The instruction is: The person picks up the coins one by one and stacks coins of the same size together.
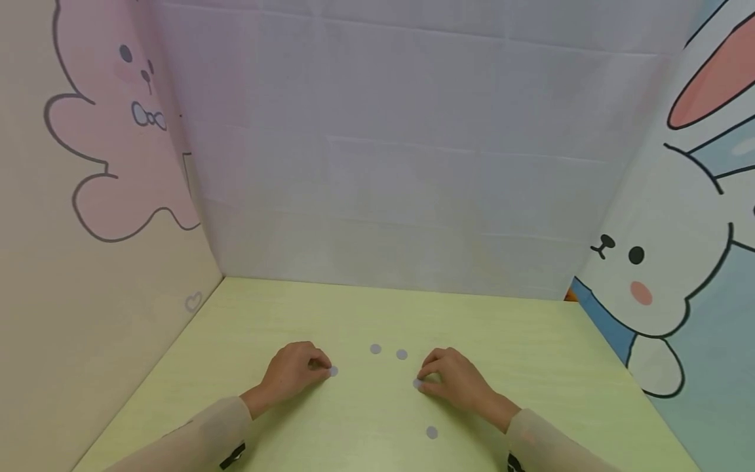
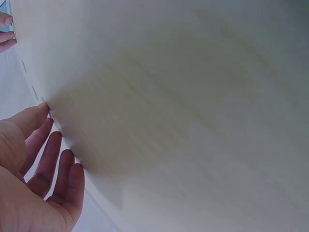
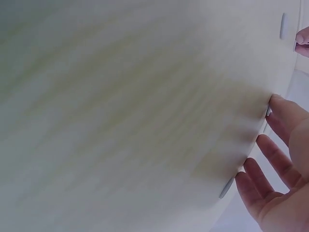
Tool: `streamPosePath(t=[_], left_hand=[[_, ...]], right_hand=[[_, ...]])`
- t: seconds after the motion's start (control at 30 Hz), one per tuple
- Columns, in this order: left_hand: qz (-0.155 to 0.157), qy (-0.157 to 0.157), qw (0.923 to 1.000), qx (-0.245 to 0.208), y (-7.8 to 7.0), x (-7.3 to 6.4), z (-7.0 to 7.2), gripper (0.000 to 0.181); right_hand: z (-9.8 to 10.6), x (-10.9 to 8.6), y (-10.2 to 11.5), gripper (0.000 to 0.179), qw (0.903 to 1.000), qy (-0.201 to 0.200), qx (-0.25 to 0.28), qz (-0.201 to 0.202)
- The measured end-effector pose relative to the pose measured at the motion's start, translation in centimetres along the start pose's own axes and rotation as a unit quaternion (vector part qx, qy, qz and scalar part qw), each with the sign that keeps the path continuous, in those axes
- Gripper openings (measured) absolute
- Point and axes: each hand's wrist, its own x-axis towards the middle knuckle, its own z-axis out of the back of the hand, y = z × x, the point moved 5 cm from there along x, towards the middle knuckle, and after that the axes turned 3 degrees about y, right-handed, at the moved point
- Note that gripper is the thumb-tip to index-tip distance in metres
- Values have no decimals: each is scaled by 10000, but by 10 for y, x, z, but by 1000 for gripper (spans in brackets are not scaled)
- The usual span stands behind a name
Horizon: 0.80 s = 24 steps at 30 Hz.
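My left hand (image 1: 296, 372) is low over the tabletop, thumb and index finger pinching a small flat grey disc (image 1: 333, 371) at its edge. To the right, my right hand (image 1: 455, 379) pinches another grey disc (image 1: 417, 383) the same way, seen edge-on between thumb and index finger in the right wrist view. The other fingertips of both hands are right at the table surface. Two more grey discs, a left one (image 1: 375, 349) and a right one (image 1: 402, 354), lie a little farther back between the hands. One nearer disc (image 1: 432, 432) lies in front of the right hand.
The pale yellow-green table (image 1: 354, 432) meets a white cloth wall (image 1: 389, 164) at the back. A side panel with a pink cartoon animal (image 1: 118, 151) stands at the left, and one with a white cartoon rabbit (image 1: 655, 262) at the right.
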Motion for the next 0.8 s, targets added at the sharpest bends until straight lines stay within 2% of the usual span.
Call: streamPosePath(t=[0.23,0.43,0.8], left_hand=[[14,-13,10000,16,2,0,-2,7],[31,-28,9999,147,3,-1,-2,7],[98,-12,9998,157,-1,-2,0,7]], right_hand=[[2,3,4,10,9996,50,-199,179],[1,8,5,8,9999,-15,46,139],[-3,26,23,6,9982,-282,380,356]])
